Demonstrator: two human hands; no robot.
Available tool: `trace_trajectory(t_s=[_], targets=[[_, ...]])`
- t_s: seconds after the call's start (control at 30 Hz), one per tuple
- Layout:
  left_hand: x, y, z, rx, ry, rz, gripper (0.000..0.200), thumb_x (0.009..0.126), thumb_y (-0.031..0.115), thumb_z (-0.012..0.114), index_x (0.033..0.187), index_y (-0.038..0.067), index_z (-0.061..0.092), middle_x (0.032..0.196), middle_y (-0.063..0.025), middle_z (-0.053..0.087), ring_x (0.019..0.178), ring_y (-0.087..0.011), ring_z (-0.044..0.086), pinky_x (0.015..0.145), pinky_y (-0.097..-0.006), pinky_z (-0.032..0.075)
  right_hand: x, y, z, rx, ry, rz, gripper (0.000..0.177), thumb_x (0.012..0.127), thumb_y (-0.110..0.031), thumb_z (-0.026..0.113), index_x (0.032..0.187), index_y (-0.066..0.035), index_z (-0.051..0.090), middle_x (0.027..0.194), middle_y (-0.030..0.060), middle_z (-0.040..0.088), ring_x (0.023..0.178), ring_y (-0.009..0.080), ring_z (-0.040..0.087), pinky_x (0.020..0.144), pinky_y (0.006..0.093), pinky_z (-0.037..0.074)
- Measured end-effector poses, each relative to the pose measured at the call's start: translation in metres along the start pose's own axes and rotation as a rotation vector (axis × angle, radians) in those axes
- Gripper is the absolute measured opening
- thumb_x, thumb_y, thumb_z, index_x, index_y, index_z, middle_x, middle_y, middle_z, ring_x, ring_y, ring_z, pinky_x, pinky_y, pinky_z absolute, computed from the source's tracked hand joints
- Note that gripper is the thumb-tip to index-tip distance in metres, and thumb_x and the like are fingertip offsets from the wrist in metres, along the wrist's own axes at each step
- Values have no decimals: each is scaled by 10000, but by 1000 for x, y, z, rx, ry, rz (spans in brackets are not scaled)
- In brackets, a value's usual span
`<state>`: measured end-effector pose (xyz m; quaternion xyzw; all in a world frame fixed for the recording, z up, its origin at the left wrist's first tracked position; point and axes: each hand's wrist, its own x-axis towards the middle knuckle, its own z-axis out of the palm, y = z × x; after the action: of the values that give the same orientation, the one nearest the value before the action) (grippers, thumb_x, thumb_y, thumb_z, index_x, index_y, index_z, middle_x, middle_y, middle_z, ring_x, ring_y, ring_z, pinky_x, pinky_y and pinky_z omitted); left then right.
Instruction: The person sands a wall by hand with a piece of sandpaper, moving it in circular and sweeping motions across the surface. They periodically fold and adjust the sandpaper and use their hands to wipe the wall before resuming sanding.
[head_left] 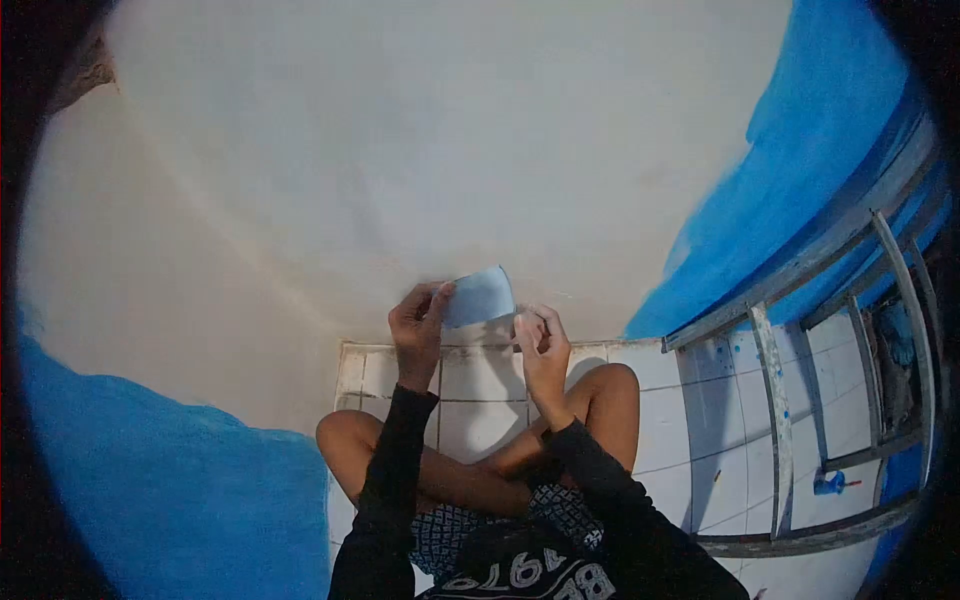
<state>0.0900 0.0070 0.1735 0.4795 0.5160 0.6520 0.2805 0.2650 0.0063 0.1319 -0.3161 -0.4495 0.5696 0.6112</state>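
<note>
**Inspector:** Start nearest. What sits below the hands?

**Assistant:** Crossed bare legs (480,470), directly beneath both hands. Black sleeves reach the wrists.

**Inspector:** Left hand?

**Assistant:** The left hand (418,322) is raised, its fingers closed. Thumb and fingertips pinch the left edge of a pale blue sheet (480,295).

**Inspector:** Position of the sheet?

**Assistant:** It is held in the air, standing up and to the right of the left hand's fingertips, just above the right hand.

**Inspector:** Right hand?

**Assistant:** The right hand (543,345) is just beside the sheet's lower right corner, fingers curled inward. I cannot tell whether it grips the sheet.

**Inspector:** Beyond them?

**Assistant:** A white tiled floor (480,400) lies under and past the hands. A pale wall (400,150) stands behind the sheet. Well right of the right hand there is a paint-spotted metal ladder (775,410), with a blue-painted patch (820,130) above it.
</note>
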Motion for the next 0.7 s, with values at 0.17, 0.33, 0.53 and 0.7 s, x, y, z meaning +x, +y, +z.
trace_trajectory(t_s=[0.17, 0.33, 0.53, 0.7], targets=[[-9, 15, 2, 69, -72, 92, 125, 891, 110, 724, 931, -8, 718, 827, -67, 701, 790, -120, 638, 703, -262, 509, 8, -30, 4, -252, 22, -259, 426, 857, -142, 762, 1210, -14, 561, 1032, 90, 687, 933, 152, 660, 735, 294, 549], [-10, 11, -2, 333, -123, 319, 99, 856, 91, 738, 914, 14, 715, 924, -118, 717, 835, -210, 683, 754, -321, 540, 18, -40, -3, -746, -65, -564, 286, 803, -75, 764, 1058, -29, 643, 987, 112, 686, 921, 231, 668, 732, 338, 540], [-9, 9, -3, 328, -87, 621, 244, 746, 88, 810, 920, 41, 645, 907, -106, 683, 900, -256, 658, 812, -345, 525, 12, -32, -1, -751, -134, -1084, 324, 670, -10, 738, 984, -68, 678, 997, 71, 689, 914, 289, 670, 767, 404, 537], [-10, 11, -6, 417, 90, 841, 237, 711, 48, 801, 877, 63, 633, 883, -87, 673, 891, -276, 650, 792, -369, 528, 4, -37, -4, -814, -202, -1210, 266, 706, -32, 748, 964, -70, 697, 1001, 64, 691, 943, 271, 666, 806, 415, 532]])
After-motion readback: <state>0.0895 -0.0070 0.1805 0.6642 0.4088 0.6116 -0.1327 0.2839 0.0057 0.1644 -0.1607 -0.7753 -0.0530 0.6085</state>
